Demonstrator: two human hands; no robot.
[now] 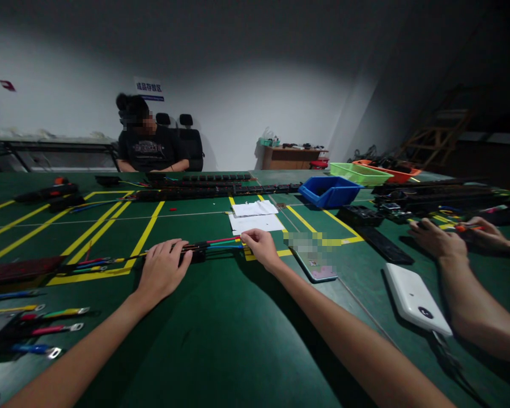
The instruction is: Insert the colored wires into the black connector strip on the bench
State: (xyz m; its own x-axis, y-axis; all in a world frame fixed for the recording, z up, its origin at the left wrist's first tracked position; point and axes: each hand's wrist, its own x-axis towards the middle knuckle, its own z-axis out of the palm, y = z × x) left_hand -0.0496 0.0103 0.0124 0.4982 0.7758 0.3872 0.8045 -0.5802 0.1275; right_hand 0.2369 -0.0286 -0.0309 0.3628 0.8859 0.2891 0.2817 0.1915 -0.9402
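My left hand (164, 266) is closed over a dark wire harness (198, 253) lying along the green table, its fingers curled across it from above. From the harness's right end, several coloured wires (223, 243), among them red, green and blue, run to my right hand (258, 247). The thumb and forefinger of that hand pinch the wire ends; the exact tips are hidden behind the fingers. More thin wires (96, 265) stretch left of my left hand toward a dark reddish-black bar (23, 271).
Cables with ring terminals (53, 328) lie at the lower left. Behind my hands are white papers (255, 218) and a blue bin (329, 191). A phone (314, 263) and a white power bank (416, 300) lie to the right. A co-worker's hands (444, 241) work there; another person (148, 141) sits opposite.
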